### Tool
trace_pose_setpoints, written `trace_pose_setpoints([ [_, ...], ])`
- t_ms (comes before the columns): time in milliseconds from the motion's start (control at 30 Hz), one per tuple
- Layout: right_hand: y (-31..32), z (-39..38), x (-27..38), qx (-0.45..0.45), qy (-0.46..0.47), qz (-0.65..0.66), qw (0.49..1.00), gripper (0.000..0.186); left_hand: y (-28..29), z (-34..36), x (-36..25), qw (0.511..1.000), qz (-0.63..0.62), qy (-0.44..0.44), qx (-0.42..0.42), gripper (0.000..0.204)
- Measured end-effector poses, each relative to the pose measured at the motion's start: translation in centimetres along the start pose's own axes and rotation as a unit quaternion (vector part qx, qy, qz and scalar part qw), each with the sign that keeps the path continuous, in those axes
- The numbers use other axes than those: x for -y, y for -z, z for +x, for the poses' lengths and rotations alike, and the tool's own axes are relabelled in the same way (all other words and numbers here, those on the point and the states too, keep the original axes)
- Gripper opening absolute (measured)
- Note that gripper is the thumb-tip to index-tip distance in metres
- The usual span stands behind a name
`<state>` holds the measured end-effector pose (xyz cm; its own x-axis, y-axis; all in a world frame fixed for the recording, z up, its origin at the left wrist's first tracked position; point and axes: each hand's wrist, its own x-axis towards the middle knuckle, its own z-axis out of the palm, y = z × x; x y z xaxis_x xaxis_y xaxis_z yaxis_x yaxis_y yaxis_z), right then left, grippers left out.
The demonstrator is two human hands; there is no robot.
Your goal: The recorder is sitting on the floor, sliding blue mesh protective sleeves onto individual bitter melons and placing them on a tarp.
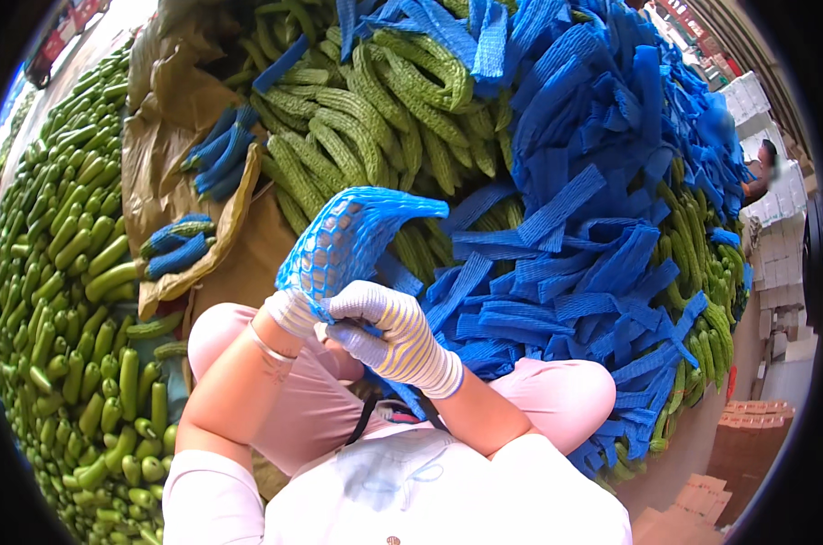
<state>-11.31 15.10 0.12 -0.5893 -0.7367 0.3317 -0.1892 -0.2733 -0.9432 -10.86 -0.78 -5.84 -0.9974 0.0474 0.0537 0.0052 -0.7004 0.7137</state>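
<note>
A blue foam net sleeve (375, 207) is stretched over my gloved left hand (336, 232), and its loose end points to the right. The mesh hides how those fingers are bent. My right hand (379, 318), in a striped knit glove, pinches the sleeve's edge beside my left wrist. Just beyond my hands lies a heap of ridged green bitter gourds (348, 118). To their right spreads a large pile of flat blue net sleeves (556, 272). Two small groups of gourds in blue sleeves (177, 252) rest on brown paper (171, 100) at the left.
A broad pile of smooth green squash-like vegetables (75, 272) fills the left side. More bitter gourds (702, 263) show at the right, under the sleeves' edge. Cardboard boxes (752, 445) and white stacked boxes (774, 245) stand farther right, near another person (758, 173). My crossed legs (556, 400) are below my hands.
</note>
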Motion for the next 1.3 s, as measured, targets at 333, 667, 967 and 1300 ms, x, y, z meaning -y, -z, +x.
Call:
trace_pose_setpoints([
  [333,-4.8,0.7,-2.2,0.068,-0.126,0.224,0.964,0.024,-1.2,-1.8,-5.2,0.990,-0.005,-0.122,-0.067,0.047],
  [667,6.9,4.6,-24.1,-0.157,-0.379,-0.348,0.843,0.056,-0.8,-6.4,-7.7,0.954,0.252,-0.107,-0.123,0.059],
  [967,6.2,4.9,-29.3,0.039,-0.447,-0.314,0.837,0.078,-0.4,-4.7,-8.8,0.926,0.356,-0.071,-0.108,0.063],
  [1300,3.5,11.5,-20.3,-0.164,-0.361,0.278,0.875,0.027,-1.7,0.8,-9.6,0.882,0.464,-0.063,-0.054,0.067],
])
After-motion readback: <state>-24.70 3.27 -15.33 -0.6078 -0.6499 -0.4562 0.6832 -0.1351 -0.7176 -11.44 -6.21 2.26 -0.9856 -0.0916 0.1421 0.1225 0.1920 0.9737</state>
